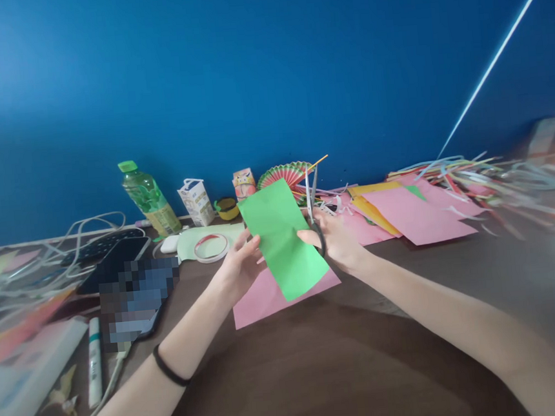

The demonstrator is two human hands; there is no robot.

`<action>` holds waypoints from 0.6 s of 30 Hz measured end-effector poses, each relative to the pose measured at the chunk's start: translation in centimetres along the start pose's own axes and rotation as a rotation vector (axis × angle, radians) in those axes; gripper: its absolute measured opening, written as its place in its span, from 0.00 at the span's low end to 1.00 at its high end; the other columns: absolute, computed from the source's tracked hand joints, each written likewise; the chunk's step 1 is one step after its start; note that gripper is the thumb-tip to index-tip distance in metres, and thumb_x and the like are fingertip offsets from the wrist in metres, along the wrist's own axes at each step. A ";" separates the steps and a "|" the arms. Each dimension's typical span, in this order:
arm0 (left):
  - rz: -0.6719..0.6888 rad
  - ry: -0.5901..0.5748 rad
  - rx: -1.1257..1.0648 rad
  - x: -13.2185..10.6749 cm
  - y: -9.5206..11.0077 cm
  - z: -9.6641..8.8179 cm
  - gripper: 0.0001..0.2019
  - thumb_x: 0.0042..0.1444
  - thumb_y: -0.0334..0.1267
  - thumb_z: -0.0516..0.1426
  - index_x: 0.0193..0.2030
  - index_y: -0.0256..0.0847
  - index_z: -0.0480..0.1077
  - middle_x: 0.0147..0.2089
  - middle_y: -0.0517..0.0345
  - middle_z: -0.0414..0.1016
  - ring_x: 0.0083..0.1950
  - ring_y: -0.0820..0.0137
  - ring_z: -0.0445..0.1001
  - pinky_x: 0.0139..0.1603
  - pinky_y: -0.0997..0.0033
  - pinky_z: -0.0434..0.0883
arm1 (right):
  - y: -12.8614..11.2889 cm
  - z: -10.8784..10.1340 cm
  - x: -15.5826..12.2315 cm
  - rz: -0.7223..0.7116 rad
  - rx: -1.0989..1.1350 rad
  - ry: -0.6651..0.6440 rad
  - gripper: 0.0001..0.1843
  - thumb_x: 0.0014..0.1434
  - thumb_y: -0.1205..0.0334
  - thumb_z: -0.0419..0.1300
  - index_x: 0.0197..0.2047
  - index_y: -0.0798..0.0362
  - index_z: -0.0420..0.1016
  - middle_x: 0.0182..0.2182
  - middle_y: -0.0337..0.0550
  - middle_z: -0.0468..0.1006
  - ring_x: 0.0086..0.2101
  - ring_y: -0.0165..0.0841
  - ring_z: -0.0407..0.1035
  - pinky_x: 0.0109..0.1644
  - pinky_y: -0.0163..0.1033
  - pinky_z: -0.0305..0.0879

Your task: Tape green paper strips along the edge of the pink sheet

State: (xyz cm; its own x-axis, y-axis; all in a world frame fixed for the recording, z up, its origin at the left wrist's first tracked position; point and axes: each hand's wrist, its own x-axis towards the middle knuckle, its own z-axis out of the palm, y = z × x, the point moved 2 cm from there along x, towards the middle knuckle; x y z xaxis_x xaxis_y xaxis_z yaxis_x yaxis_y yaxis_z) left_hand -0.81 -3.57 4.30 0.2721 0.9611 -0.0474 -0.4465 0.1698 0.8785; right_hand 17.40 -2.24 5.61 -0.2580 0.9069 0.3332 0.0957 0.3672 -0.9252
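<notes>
Left fingers [250, 244] and right fingers [309, 236] pinch green paper [284, 236], scissors [309, 199] within the latter: positioning, I judge, the next move requiring steadiness.

Both bare forearms reach forward and inward from the lower corners. The left forearm [192, 348] slants up to the left hand [238, 266], thumb laid in front, fingers behind in a pinch. The right forearm [426, 298] angles across to the right hand [336, 238], its thumb pointing inward, fingers bent. The hands are near each other, not touching.
</notes>
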 end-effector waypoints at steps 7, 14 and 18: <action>-0.040 0.027 0.106 -0.2 -0.3 0.0 0.09 0.46 0.32 0.60 0.37 0.35 0.72 0.39 0.49 0.77 0.34 0.68 0.75 0.35 0.70 0.71 | -0.3 0.4 -0.3 0.104 0.046 -0.037 0.15 0.45 0.55 0.62 0.33 0.53 0.64 0.23 0.33 0.62 0.26 0.27 0.60 0.31 0.35 0.58; 0.150 0.273 0.014 0.7 1.0 -1.3 0.08 0.44 0.28 0.58 0.34 0.35 0.71 0.33 0.53 0.78 0.31 0.69 0.76 0.33 0.71 0.73 | -0.1 0.7 -0.4 0.180 0.037 -0.220 0.16 0.52 0.51 0.57 0.39 0.53 0.66 0.30 0.37 0.66 0.29 0.28 0.65 0.31 0.35 0.66; 0.161 0.289 0.028 0.8 1.1 -1.3 0.08 0.42 0.28 0.58 0.33 0.35 0.71 0.32 0.53 0.78 0.30 0.68 0.76 0.33 0.68 0.74 | -0.6 0.8 -0.6 0.152 -0.063 -0.366 0.19 0.52 0.51 0.57 0.44 0.54 0.66 0.32 0.40 0.69 0.33 0.32 0.68 0.34 0.37 0.68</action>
State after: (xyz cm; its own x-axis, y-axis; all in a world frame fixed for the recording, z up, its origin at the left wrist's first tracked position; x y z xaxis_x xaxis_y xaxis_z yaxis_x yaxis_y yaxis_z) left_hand -2.23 -2.31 4.63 -0.0555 0.9978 -0.0361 -0.4390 0.0081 0.8984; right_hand 16.70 -3.22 5.80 -0.5604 0.8226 0.0963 0.2148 0.2566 -0.9423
